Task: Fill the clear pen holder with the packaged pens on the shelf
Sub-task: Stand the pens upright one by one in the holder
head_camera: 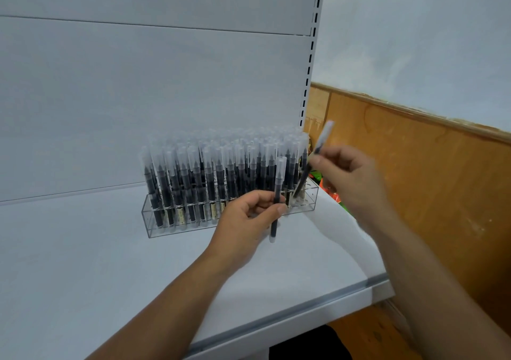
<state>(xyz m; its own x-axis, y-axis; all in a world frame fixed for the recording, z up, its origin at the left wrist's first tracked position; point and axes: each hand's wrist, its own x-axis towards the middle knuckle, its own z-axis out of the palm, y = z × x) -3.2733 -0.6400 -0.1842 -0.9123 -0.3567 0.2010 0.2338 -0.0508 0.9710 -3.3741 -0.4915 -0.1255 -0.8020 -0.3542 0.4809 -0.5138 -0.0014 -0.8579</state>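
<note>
While clear pen holder (pixel 154 222) was almost full, few holes (pixel 309 191) at right end looked empty; left hand (pixel 246 217) pinched upright pen (pixel 278 185), right hand (pixel 349 173) pinched tilted pen (pixel 324 138).

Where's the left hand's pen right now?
Head view, centre: the pen, nearly upright in the left hand, is just in front of the right end of the clear pen holder.

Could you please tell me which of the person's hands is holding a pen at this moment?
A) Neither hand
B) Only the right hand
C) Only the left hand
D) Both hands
D: the left hand pinches the upright pen in front of the clear pen holder, while the right hand holds the tilted pen at the holder's right end.
</note>
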